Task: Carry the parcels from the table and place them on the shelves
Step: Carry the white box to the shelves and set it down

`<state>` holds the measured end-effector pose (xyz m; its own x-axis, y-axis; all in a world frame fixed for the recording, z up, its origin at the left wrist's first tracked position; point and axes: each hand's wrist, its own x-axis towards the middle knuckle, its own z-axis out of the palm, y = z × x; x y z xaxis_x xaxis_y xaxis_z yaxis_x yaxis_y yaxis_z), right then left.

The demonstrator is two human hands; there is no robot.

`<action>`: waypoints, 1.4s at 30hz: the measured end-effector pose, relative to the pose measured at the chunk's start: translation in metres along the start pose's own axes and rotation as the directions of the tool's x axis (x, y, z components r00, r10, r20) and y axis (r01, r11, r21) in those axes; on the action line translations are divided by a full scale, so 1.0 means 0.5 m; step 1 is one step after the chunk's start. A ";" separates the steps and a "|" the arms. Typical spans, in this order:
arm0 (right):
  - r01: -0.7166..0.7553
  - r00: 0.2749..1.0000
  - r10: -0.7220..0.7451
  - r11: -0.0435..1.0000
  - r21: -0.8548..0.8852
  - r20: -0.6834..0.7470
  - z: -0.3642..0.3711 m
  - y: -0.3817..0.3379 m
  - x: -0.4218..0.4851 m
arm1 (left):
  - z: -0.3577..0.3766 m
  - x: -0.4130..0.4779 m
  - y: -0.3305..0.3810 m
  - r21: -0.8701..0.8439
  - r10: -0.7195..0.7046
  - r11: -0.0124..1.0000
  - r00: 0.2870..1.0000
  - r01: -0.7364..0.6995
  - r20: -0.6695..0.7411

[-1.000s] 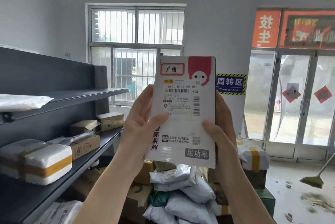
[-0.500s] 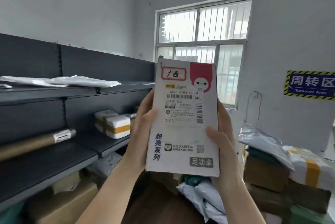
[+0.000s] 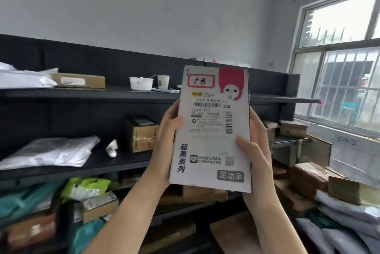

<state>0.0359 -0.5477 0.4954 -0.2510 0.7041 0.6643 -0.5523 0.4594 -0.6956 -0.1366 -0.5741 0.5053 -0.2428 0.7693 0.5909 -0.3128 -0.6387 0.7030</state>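
I hold a flat white parcel (image 3: 211,142) upright in front of me, its printed label and red cartoon figure facing me. My left hand (image 3: 164,146) grips its left edge with the thumb on the front. My right hand (image 3: 257,150) grips the right edge the same way. Behind it run the dark shelves (image 3: 115,94), facing me across the view. The parcel stands in front of the shelves, apart from them.
The top shelf holds a flat brown box (image 3: 79,80), a white tub (image 3: 140,83) and a cup (image 3: 163,81). The middle shelf holds a white bag (image 3: 49,154) and a taped carton (image 3: 141,133). Parcels pile up at lower right (image 3: 320,183). A barred window (image 3: 341,68) is at right.
The view has swung left, from the window toward the shelves, which now face me. The parcel stays upright in both hands.
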 end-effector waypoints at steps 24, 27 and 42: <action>-0.383 0.804 0.076 0.825 0.416 0.589 1.156 0.086 -0.459 | -0.606 -0.747 0.923 0.598 0.463 0.794 0.741 -0.105 -0.486; -0.419 0.765 0.064 0.805 0.419 0.641 1.261 0.115 -0.494 | -0.680 -0.806 0.979 0.626 0.520 0.775 0.647 -0.083 -0.557; -0.572 0.707 0.259 0.756 0.318 0.658 1.754 0.513 -0.432 | -1.258 -0.747 1.138 0.622 0.501 0.778 0.505 0.094 -0.703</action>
<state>-0.7486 -1.0567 0.4135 -0.8434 0.2607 0.4697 -0.5265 -0.2274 -0.8192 -0.8016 -1.2160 0.4360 -0.9249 0.0782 0.3721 0.3047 -0.4331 0.8483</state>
